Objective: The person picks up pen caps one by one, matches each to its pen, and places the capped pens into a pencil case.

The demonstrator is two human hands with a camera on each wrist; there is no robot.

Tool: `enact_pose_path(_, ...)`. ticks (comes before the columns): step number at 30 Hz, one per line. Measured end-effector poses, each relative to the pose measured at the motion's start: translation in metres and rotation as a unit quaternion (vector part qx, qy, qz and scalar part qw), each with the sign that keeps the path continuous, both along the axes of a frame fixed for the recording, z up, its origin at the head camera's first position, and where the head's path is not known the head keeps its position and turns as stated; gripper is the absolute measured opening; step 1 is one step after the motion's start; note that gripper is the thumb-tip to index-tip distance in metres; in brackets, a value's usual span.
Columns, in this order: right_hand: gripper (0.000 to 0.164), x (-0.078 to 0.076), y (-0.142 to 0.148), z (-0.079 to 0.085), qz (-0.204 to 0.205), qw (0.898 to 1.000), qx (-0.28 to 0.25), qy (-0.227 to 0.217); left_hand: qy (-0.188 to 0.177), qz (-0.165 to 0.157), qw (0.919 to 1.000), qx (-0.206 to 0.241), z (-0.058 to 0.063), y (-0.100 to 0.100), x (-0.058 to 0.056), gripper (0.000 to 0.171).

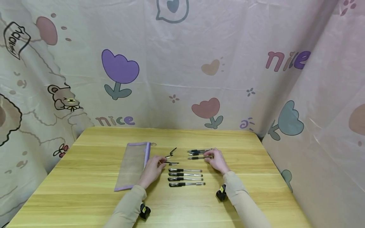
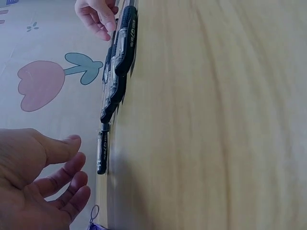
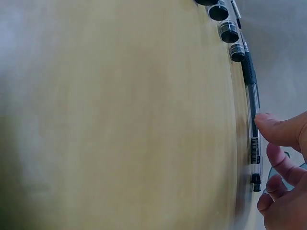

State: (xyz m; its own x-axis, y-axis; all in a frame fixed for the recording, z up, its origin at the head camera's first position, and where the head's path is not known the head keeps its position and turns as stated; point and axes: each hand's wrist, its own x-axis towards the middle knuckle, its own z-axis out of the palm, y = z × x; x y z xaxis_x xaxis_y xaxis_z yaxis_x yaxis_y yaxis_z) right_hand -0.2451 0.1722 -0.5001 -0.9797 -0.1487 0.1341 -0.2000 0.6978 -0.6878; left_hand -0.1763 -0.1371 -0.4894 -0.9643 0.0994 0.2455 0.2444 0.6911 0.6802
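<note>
In the head view my left hand (image 1: 153,171) is beside several small black-and-clear pen caps (image 1: 172,163). In the left wrist view its thumb and fingers are bent loosely and apart, with a gap between them. At the right, my right hand (image 1: 217,161) is over the tail of an uncapped black gel pen (image 1: 196,158), which lies below other uncapped pens (image 1: 196,151). Its thumb (image 3: 276,129) meets the pen's edge in the right wrist view; the other fingers look apart from it. Nearer the person lie several capped gel pens (image 1: 185,174) in a row.
A mesh zip pouch (image 1: 131,164) with purple edging lies flat left of the left hand, its zip pull ring (image 1: 153,144) at the top. Black wrist cameras (image 1: 144,211) sit at both sleeves. Printed curtain (image 1: 176,79) borders the wooden table (image 1: 94,152).
</note>
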Motion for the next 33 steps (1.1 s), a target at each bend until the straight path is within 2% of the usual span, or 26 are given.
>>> enact_pose_path(10, 0.015, -0.0013, 0.0003, -0.0022, -0.005, 1.0, 0.003, -0.008, -0.009, -0.003, 1.0, -0.003, -0.0027, 0.0003, -0.001, 0.018)
enact_pose_path(17, 0.012, -0.0012, -0.0012, -0.001, -0.006, 1.0, 0.008, -0.006, 0.014, -0.008, 0.9998, -0.013, -0.0048, 0.0002, -0.0015, 0.015)
enact_pose_path(25, 0.011, -0.001, -0.0004, -0.0007, -0.008, 1.0, 0.019, -0.012, -0.012, -0.008, 0.9999, -0.009, -0.0036, 0.0007, -0.0006, 0.017)
enact_pose_path(33, 0.011, -0.0012, -0.0012, -0.0024, -0.009, 0.999, 0.027, -0.022, -0.007, -0.012, 0.9998, -0.01, -0.0045, -0.0003, -0.0002, 0.017)
